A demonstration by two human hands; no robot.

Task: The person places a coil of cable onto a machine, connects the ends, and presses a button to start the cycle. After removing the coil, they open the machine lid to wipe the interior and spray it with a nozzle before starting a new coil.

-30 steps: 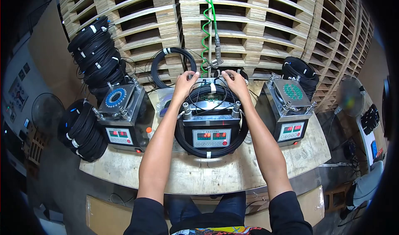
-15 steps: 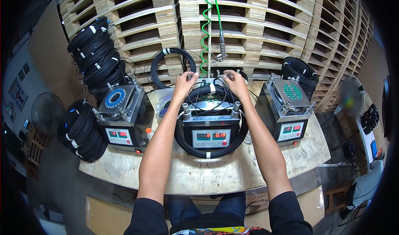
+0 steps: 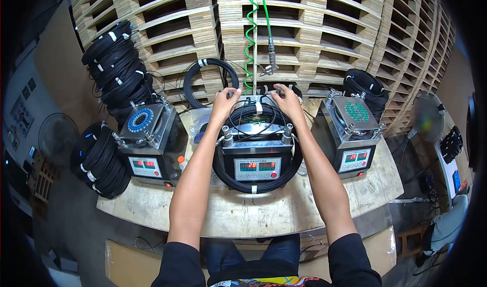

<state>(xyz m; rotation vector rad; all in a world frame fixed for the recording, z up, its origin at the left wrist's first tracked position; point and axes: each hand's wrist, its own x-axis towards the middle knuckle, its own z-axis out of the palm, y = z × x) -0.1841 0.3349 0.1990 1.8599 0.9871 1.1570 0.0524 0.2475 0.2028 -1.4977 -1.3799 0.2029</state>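
Observation:
A coil of black cable [image 3: 255, 188] hangs around the middle machine [image 3: 257, 169], which has a lit red display and a metal top. Behind that machine's top, on the left, my left hand [image 3: 227, 102] has its fingers closed on something small at the black cable's end. Opposite it, at the right rear corner, my right hand [image 3: 286, 100] is also closed, thumb and fingers pinched near another cable end. What lies between the fingertips is too small to make out. Thin black cable loops run between the two hands over the machine top.
A machine with a blue ring [image 3: 141, 119] stands left, one with green pieces [image 3: 357, 112] right. Black coils [image 3: 117, 69] are stacked at the left, more coils [image 3: 366, 86] behind right. A green hose [image 3: 265, 13] with a metal nozzle hangs before wooden pallets [image 3: 299, 21]. A person [image 3: 449, 226] is far right.
The hanging nozzle has swung slightly to the right and up. The machine displays show different digits. Both my hands have stayed almost in place, with small finger movements.

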